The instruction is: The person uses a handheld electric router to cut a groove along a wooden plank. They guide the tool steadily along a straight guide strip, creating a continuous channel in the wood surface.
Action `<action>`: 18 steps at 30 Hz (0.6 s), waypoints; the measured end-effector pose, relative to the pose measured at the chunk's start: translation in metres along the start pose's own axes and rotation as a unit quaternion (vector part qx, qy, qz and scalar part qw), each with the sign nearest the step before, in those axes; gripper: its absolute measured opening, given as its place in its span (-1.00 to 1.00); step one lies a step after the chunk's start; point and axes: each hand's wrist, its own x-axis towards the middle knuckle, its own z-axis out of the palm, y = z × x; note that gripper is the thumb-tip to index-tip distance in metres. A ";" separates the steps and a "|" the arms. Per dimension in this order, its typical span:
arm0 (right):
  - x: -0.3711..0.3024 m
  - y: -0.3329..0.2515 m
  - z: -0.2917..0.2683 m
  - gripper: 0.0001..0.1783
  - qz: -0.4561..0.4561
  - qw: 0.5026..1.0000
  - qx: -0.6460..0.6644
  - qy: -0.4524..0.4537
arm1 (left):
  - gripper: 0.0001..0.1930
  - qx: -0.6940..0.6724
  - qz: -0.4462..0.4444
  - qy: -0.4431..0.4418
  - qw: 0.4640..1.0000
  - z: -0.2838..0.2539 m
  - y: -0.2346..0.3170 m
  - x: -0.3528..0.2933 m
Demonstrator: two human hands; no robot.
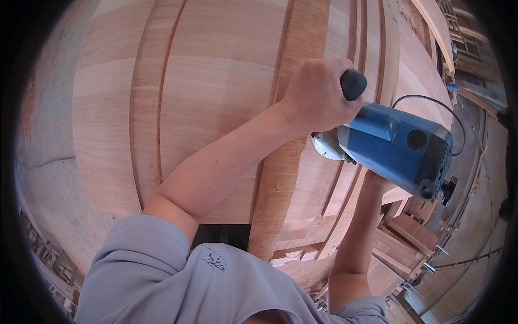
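A blue electric router [391,143] is tilted over a wide wooden panel [216,108], its motor end toward the right. My left hand [321,89] is closed around the router's black knob handle [354,85]. On the router's other side is my right hand [379,182], touching or very close to the body; the fingers are hidden behind it. Below my left wrist shows the router's pale round base [327,146]. A darker wood strip [278,194] runs lengthwise under my left forearm. The cutting bit is out of sight.
A black cord [458,116] loops from the router's right side. Stacked wood pieces [407,232] and metal clamp ends [429,267] lie at lower right. More long wooden strips [369,48] run along the panel's right part. Worn bluish surface [51,146] borders it at left.
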 end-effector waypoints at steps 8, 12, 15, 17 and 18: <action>0.002 0.011 -0.015 -0.28 -0.014 1.000 0.002 -0.023 | -0.89 -0.009 -0.007 -0.013 1.000 0.003 -0.003 -0.002; 0.001 0.011 -0.016 -0.22 -0.001 1.000 0.005 -0.028 | -0.89 -0.010 -0.002 -0.010 1.000 0.002 -0.003 -0.001; 0.001 0.010 -0.020 -0.20 -0.005 0.998 0.005 -0.057 | -0.88 -0.009 0.000 -0.014 1.000 0.003 -0.001 -0.001; 0.001 0.009 -0.021 -0.20 0.001 0.998 0.013 -0.065 | -0.84 -0.001 -0.020 -0.029 0.999 0.001 0.001 0.001; 0.000 0.008 -0.019 -0.20 0.016 0.998 0.025 -0.053 | -0.81 0.003 -0.030 -0.036 0.999 -0.001 0.001 0.002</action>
